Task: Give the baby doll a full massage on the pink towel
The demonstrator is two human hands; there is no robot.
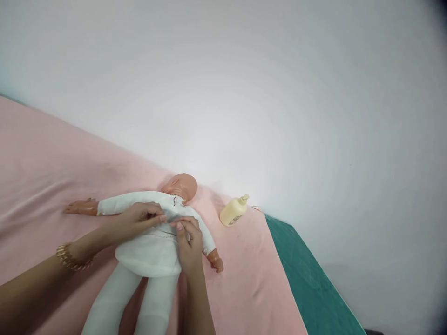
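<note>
A baby doll (153, 258) with a white cloth body lies on its back, its plastic head (185, 186) turned toward the wall and its arms spread out. Over its chest and waist, my left hand (141, 218) has thumb and fingertips pinched together. My right hand (190, 239) is close beside it, fingers curled and thumb pressed to the index finger. The fingertips of both hands nearly meet just above a seam or edge at the waist. Whatever is between them is too small or hidden to make out. A beaded bracelet (75, 257) circles my left wrist.
A pale yellow pump bottle (233, 211) stands to the right of the doll's head. Pink cloth (251, 279) covers the table, with a green surface (300, 260) showing along the right side. A plain white wall (244, 93) rises behind the table.
</note>
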